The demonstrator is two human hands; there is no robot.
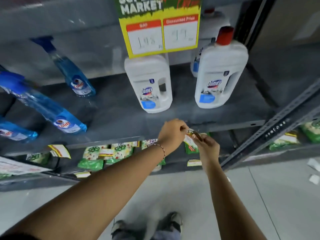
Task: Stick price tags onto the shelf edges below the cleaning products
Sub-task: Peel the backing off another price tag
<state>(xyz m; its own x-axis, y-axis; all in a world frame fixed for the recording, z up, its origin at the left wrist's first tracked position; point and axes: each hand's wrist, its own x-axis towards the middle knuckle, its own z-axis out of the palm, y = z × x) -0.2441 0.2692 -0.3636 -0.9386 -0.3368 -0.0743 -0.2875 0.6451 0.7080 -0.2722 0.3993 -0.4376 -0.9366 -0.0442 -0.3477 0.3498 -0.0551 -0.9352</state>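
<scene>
Both hands meet just in front of the grey shelf edge (225, 125), below the two white Domex bottles (150, 84) (220, 73). My left hand (171, 131) pinches one end of a small yellow and white price tag (190, 133), and my right hand (207, 148) holds the other end from below. The tag is blurred and I cannot tell whether it touches the edge. Blue Colin spray bottles (69, 122) (78, 80) stand on the same shelf at the left.
A yellow "Super Market" price sign (162, 33) hangs above the Domex bottles. The lower shelf holds green packets (93, 158) with yellow price tags (59, 150) on its edge. A grey slotted upright (270, 134) runs at the right. My feet stand on the pale tiled floor (277, 196).
</scene>
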